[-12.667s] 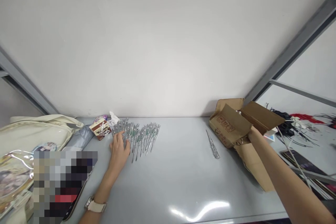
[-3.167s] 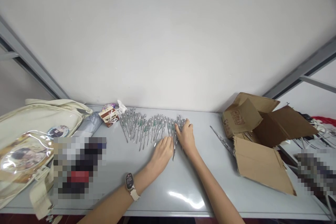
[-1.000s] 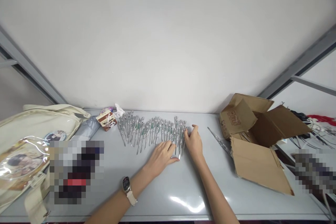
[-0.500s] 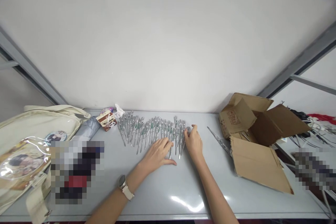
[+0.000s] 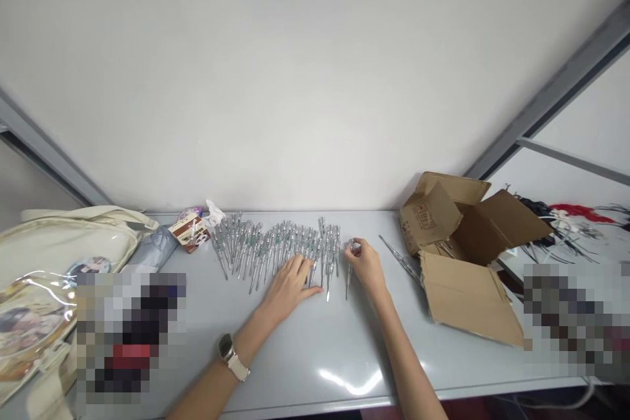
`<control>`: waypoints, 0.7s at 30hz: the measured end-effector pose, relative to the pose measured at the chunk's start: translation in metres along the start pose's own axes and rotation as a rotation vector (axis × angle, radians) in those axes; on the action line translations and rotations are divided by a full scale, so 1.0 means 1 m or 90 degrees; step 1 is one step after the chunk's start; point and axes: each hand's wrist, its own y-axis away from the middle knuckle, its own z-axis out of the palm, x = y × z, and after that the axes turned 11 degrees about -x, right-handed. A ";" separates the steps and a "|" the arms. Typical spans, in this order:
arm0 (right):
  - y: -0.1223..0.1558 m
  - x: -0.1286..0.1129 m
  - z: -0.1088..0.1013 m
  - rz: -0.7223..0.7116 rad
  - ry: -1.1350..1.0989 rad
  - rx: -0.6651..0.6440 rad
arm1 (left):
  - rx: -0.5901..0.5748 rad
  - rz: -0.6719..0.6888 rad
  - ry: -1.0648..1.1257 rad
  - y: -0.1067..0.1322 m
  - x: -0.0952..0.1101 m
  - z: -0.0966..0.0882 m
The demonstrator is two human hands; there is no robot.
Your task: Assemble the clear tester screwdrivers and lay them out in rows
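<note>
Many slim screwdrivers with clear handles and metal shafts lie in a wide row (image 5: 266, 243) on the grey table, their handles toward the wall. My left hand (image 5: 290, 285) rests over the near side of this row, fingers stretched and thumb spread apart. To the right of the row, my right hand (image 5: 367, 267) pinches the handle of a single screwdriver (image 5: 348, 283) between thumb and fingers. Its tip points toward me, and a gap separates it from the others. The fingers partly cover its handle.
An open cardboard box (image 5: 433, 216) stands at the right, with more screwdrivers (image 5: 401, 257) beside it. Cables (image 5: 556, 223) lie beyond. On the left are a cream bag (image 5: 108, 226), a grey folded bundle (image 5: 160, 246), a small brown packet (image 5: 191, 233) and crumpled tissue (image 5: 214, 213).
My right hand has closed on one screwdriver and drawn it away from the right end of the row. My left hand stays over the row. The view has shifted slightly.
</note>
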 end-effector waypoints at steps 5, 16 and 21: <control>0.012 -0.001 -0.022 -0.064 -0.141 -0.068 | 0.034 -0.030 0.201 0.001 0.009 -0.005; 0.064 -0.046 -0.003 -0.196 -0.380 -0.282 | -0.040 -0.045 0.321 -0.013 0.043 -0.028; 0.054 -0.020 -0.039 -0.087 0.043 -0.031 | 0.039 -0.114 0.101 -0.004 0.023 -0.030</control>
